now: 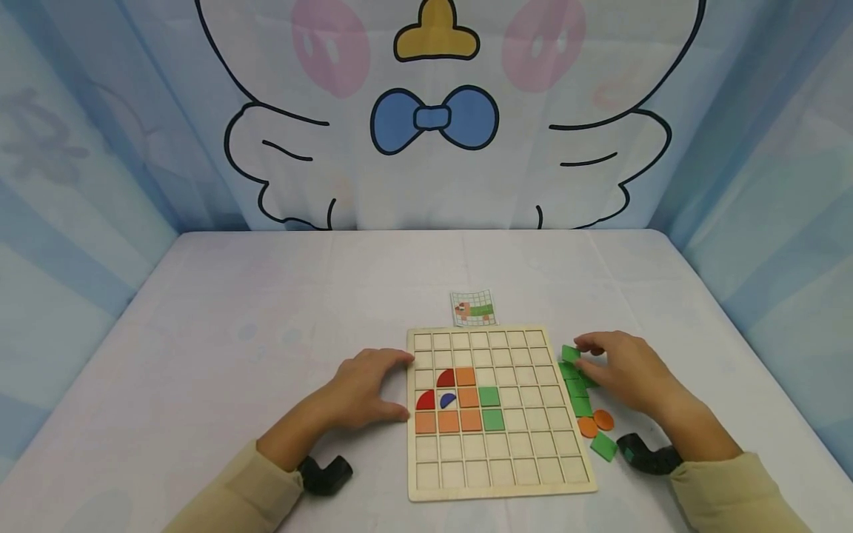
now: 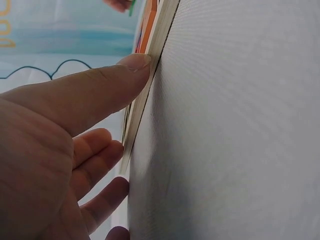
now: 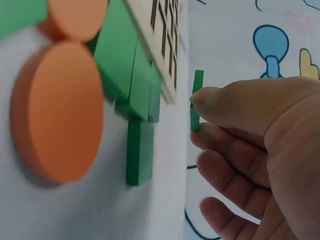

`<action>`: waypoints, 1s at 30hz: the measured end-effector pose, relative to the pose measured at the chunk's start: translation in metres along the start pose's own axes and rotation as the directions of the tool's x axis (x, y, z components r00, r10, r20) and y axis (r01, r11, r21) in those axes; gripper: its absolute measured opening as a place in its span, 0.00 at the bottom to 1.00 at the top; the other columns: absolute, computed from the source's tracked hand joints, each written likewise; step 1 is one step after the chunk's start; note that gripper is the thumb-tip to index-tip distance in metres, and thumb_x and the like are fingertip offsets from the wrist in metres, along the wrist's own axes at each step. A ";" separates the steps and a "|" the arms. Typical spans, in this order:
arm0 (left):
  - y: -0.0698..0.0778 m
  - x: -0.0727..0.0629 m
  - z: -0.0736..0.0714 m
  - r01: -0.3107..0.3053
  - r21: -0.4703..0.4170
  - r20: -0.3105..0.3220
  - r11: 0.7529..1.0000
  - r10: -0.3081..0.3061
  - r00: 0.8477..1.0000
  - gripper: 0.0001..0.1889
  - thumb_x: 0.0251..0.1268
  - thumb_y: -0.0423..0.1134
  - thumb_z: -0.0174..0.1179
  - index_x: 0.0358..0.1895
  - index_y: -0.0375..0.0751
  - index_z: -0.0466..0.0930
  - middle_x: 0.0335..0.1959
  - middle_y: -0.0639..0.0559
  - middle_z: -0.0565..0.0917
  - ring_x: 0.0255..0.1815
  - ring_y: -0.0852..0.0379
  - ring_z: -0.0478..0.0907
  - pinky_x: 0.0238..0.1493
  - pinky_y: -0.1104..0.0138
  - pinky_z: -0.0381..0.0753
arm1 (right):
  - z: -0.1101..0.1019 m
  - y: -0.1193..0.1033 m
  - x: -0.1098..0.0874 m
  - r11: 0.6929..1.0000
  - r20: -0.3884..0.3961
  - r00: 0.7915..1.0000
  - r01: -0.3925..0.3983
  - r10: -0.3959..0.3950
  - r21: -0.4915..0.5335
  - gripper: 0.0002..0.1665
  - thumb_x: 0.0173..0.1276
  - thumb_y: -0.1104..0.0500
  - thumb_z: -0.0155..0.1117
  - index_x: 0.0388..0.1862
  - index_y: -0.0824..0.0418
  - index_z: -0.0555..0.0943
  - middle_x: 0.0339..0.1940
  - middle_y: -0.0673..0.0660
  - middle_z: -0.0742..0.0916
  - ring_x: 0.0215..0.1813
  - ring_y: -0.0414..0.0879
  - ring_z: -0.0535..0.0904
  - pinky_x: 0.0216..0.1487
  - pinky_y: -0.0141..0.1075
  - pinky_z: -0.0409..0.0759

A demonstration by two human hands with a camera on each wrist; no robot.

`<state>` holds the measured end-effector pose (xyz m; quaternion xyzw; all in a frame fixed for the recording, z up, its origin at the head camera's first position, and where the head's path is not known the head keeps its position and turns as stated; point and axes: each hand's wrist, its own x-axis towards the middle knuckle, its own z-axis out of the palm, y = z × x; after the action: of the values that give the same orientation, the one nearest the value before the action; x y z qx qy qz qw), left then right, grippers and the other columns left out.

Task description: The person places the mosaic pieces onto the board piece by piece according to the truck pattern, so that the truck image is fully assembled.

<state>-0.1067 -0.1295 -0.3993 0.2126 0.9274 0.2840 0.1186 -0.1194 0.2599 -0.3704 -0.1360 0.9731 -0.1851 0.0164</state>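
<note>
A wooden grid board (image 1: 503, 494) lies on the table with orange square tiles (image 1: 470, 421), green square tiles (image 1: 493, 420), red quarter-circle tiles (image 1: 425, 400) and a blue half-round shape (image 1: 447, 401) in its cells. My left hand (image 1: 360, 389) is at the board's left side, thumb and a fingertip touching the edge, fingers loosely extended. Beyond the right edge, my right hand (image 1: 626, 370) pinches a green square tile (image 3: 197, 100) between thumb and finger, above the table. Below it are loose green tiles (image 1: 581, 406) beside the board.
Two orange discs (image 1: 603, 420) and another green tile (image 1: 603, 446) lie near the board's lower right. A small picture card (image 1: 473, 308) with a gridded animal pattern lies behind the board. Black wrist cameras (image 1: 325, 475) sit at both sleeves. Printed curtains surround the table.
</note>
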 end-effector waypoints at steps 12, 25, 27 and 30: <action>0.000 0.000 -0.001 0.003 -0.003 0.002 1.000 -0.003 1.000 0.39 0.51 0.45 0.77 0.68 0.42 0.72 0.66 0.50 0.75 0.68 0.44 0.66 0.65 0.44 0.62 | 0.005 -0.030 -0.014 0.989 -0.010 0.989 0.148 -0.148 -0.013 0.19 0.63 0.60 0.74 0.52 0.66 0.85 0.44 0.56 0.86 0.46 0.53 0.81 0.48 0.52 0.80; 0.001 0.001 -0.001 0.005 -0.003 0.003 1.000 -0.005 1.000 0.38 0.52 0.45 0.77 0.68 0.42 0.72 0.66 0.50 0.75 0.68 0.45 0.66 0.65 0.44 0.62 | 0.017 -0.048 -0.023 0.971 0.035 0.972 0.235 -0.234 -0.037 0.15 0.64 0.58 0.72 0.49 0.59 0.86 0.42 0.47 0.85 0.45 0.45 0.80 0.47 0.45 0.80; 0.001 0.001 -0.001 0.007 0.000 0.001 1.000 -0.007 1.000 0.38 0.51 0.45 0.77 0.68 0.42 0.73 0.66 0.50 0.75 0.68 0.45 0.66 0.65 0.44 0.62 | 0.018 -0.050 -0.023 0.970 0.047 0.970 0.239 -0.237 -0.042 0.14 0.64 0.58 0.72 0.48 0.59 0.86 0.41 0.47 0.85 0.44 0.43 0.79 0.45 0.44 0.79; 0.002 0.001 -0.001 0.011 0.001 0.001 1.000 -0.011 1.000 0.38 0.51 0.45 0.77 0.68 0.43 0.73 0.66 0.50 0.75 0.68 0.45 0.66 0.65 0.44 0.62 | 0.018 -0.053 -0.024 0.969 0.058 0.969 0.242 -0.239 -0.045 0.14 0.63 0.58 0.73 0.47 0.59 0.86 0.41 0.47 0.85 0.42 0.42 0.79 0.44 0.43 0.79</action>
<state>-0.1071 -0.1280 -0.3978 0.2078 0.9287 0.2827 0.1204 -0.0814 0.2126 -0.3687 -0.2583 0.9531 -0.1570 0.0157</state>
